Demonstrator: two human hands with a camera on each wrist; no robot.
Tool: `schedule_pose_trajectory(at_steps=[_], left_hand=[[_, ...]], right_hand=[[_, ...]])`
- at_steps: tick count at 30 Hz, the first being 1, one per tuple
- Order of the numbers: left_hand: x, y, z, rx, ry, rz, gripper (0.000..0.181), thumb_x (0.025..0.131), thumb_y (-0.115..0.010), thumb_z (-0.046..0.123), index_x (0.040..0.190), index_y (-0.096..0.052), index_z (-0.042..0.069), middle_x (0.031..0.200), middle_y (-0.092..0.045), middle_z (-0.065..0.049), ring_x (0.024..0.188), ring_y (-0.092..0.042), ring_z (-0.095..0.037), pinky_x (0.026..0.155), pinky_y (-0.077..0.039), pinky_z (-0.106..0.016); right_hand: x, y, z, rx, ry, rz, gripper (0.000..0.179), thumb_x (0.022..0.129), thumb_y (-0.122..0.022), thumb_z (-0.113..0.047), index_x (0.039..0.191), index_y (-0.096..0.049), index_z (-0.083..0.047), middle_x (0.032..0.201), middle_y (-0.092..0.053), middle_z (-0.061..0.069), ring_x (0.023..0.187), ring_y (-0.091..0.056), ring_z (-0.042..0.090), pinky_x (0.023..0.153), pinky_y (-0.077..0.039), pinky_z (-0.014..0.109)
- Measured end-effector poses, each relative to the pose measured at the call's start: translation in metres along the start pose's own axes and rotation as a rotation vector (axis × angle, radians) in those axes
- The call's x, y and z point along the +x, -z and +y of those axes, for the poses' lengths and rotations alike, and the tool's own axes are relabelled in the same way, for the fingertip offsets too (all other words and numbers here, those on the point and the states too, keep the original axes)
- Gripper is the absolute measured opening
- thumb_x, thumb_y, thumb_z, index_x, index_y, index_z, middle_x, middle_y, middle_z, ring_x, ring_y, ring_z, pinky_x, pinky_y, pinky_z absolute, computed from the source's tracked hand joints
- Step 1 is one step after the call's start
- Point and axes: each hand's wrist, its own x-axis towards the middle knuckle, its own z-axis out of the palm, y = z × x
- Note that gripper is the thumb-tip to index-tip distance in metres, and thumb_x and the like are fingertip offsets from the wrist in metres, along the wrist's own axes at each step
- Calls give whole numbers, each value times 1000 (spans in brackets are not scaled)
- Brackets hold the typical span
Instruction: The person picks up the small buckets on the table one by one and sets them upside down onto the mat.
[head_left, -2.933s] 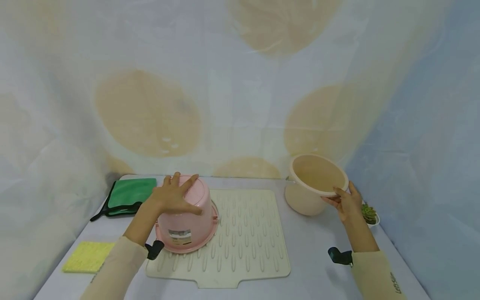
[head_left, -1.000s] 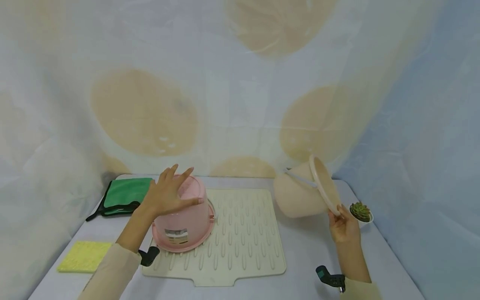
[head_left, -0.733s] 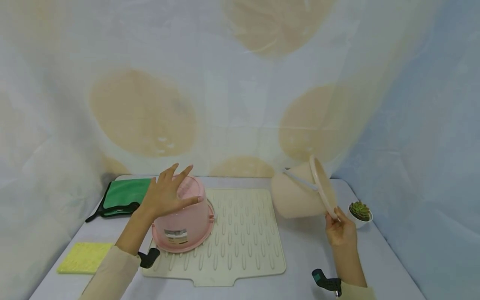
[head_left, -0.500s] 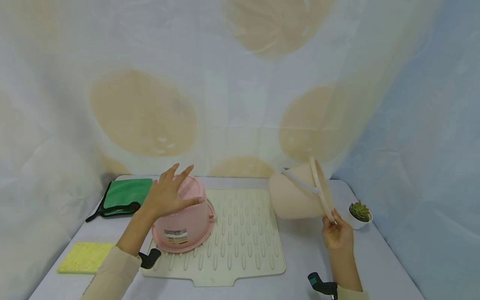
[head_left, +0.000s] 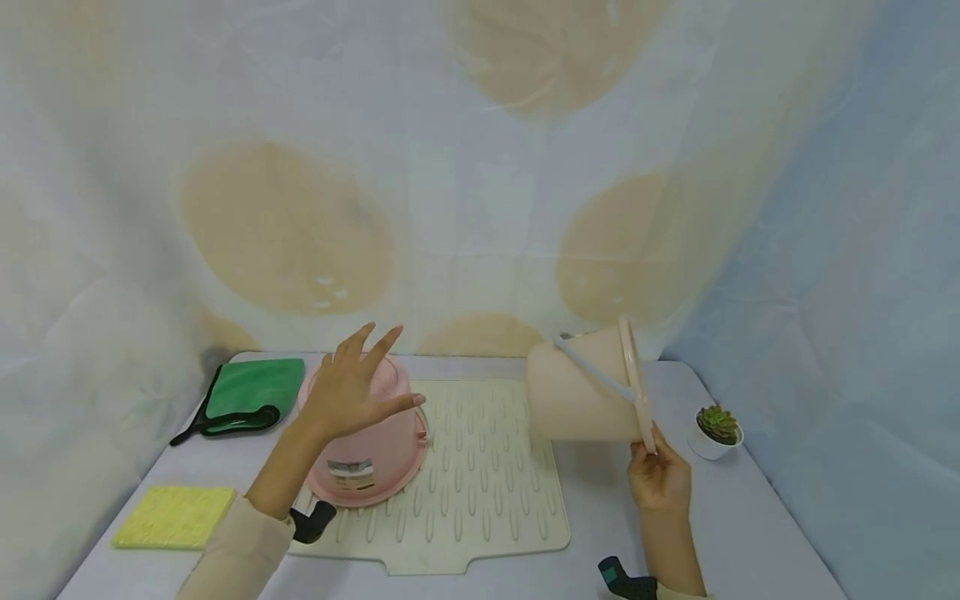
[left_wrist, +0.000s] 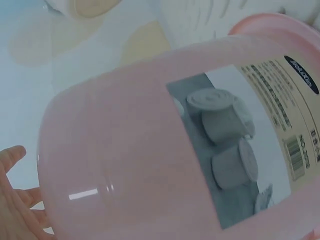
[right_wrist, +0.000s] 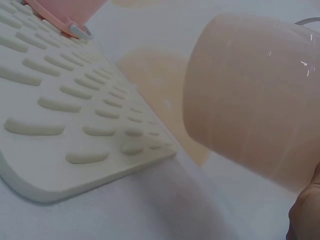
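Observation:
A pink bucket [head_left: 367, 454] stands upside down on the left half of a cream ridged drying mat [head_left: 480, 500]. Over its base my left hand [head_left: 348, 400] is spread, fingers straight and apart; the left wrist view shows the fingers beside the bucket's base end, a printed label [left_wrist: 240, 145] on its wall. My right hand [head_left: 660, 475] pinches the rim of a beige bucket [head_left: 581, 387] from below. That bucket lies tilted on its side in the air, its mouth to the right and its base near the mat's right edge. A grey handle [head_left: 596, 368] crosses its wall.
A small potted succulent [head_left: 716, 429] stands at the right edge of the table. At the left are a green cloth [head_left: 255, 387], a black-handled tool [head_left: 232, 422] by it, and a yellow sponge cloth [head_left: 176, 517]. A patterned curtain [head_left: 480, 208] closes off the back.
The beige bucket has tipped from nearly upright onto its side and moved left with my right hand. My left hand has lifted slightly and shifted right over the pink bucket, which stays put.

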Motion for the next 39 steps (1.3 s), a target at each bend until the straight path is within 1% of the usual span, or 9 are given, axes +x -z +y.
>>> schedule_pose_trajectory(at_steps=[5,10,13,19,23,28,32,34,39], left_hand=[[0,-3,9,-5,-5,6,100,78,-65,73,159,-20,34,162,-22,-18,146,-24,-45,108,-14,-77],[1,-9,16,-75,-12,3,99,79,-67,70,159,-19,37,163,-19,-17,146,-26,-45,110,-14,-74],[2,-12,22,-130,-19,-1,99,79,-68,68,159,-18,37,163,-17,-17,143,-29,-49,110,-16,-74],[5,-15,32,-167,-34,-2,100,80,-70,65,159,-18,34,163,-17,-17,141,-29,-52,105,-24,-76],[6,-17,39,-215,-42,5,99,80,-71,63,159,-18,36,163,-16,-15,142,-29,-51,103,-31,-74],[7,-20,49,-343,-44,5,96,81,-72,60,156,-14,46,164,-14,-8,143,-32,-43,101,-38,-69],[9,-22,56,-434,-45,-1,93,82,-72,58,155,-15,49,164,-15,-4,144,-33,-39,103,-36,-68],[10,-24,59,-457,-41,-7,92,83,-71,58,155,-15,50,164,-15,-3,144,-33,-39,104,-35,-68],[13,-34,66,-483,-30,-30,92,83,-71,58,154,-14,51,165,-14,-1,144,-33,-40,103,-36,-69]], right_hand=[[0,1,8,26,7,-17,33,106,-33,-3,105,-60,15,90,-60,24,70,-63,34,65,-61,39],[0,2,14,54,18,-27,25,104,-37,2,101,-58,13,88,-61,24,69,-64,35,64,-60,39],[-2,3,17,66,13,-44,23,103,-36,3,98,-56,12,86,-61,25,69,-64,34,65,-60,40],[-6,2,26,127,-17,-77,21,102,-39,3,100,-57,13,86,-61,26,70,-64,36,66,-60,41],[-7,2,33,130,-23,-143,24,101,-34,4,101,-57,14,87,-61,27,73,-64,37,68,-61,41],[-6,3,41,157,-34,-213,23,97,-34,10,101,-56,13,88,-61,28,73,-64,38,70,-61,43],[-6,5,50,176,-57,-271,21,95,-37,13,102,-56,13,90,-63,28,77,-66,39,72,-60,43],[-7,5,54,185,-75,-308,21,93,-38,14,103,-57,13,91,-63,28,78,-66,39,74,-60,43],[-11,7,64,196,-87,-318,21,93,-40,14,101,-59,12,89,-64,27,77,-66,38,74,-60,41]])
